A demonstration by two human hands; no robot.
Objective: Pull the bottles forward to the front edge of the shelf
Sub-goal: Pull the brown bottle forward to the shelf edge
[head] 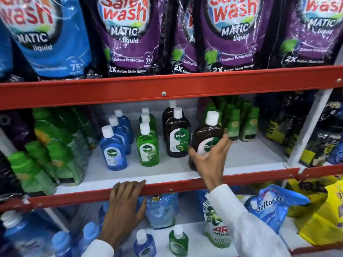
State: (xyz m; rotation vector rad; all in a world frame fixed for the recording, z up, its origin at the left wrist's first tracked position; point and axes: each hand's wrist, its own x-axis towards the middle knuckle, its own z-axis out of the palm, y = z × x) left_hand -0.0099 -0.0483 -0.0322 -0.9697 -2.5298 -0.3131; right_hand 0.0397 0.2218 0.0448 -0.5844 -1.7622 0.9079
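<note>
On the middle white shelf (241, 160) stand rows of Dettol bottles with white caps. A blue row (113, 151) is at the left, a green row (148, 147) beside it, and a brown row (177, 138) right of that. My right hand (210, 160) grips a tilted brown bottle (207, 134) near the shelf's front, right of the brown row. My left hand (124, 206) rests on the red front rail (167, 189), fingers curled over its top edge.
Green refill pouches (55, 145) crowd the shelf's left end and small green bottles (239, 119) stand at the back right. Large Safewash pouches (128, 34) fill the shelf above. The lower shelf holds small bottles (143, 243), a Softouch pouch (272, 204) and yellow bags (321, 210).
</note>
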